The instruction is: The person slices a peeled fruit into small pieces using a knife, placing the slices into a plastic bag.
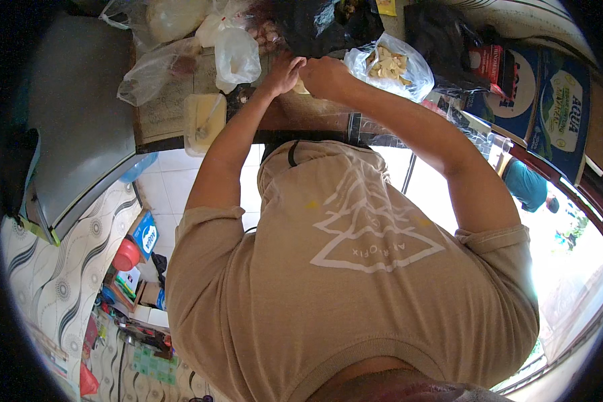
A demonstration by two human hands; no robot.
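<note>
My left hand (pixel 284 74) and my right hand (pixel 326 78) meet over the table's near side, fingertips close together. The right hand is curled like a fist, and the left thumb and fingers are drawn together. A small pale yellow piece (pixel 300 88) shows below them; whether a hand grips it is hidden. Right of my right hand sits an open clear plastic bag (pixel 417 75) of tan, flat food pieces (pixel 388 65). By my left forearm stands a clear plastic tub (pixel 188 125) of pale yellow mixture with a spoon (pixel 212 118) in it.
Behind my hands lie a black plastic bag (pixel 306 30), a bag of small reddish bulbs (pixel 267 37) and a white plastic bag (pixel 237 55). Blue cardboard boxes (pixel 558 110) stand at right, a grey panel (pixel 90 90) at left. A person (pixel 526 186) is beyond the right side.
</note>
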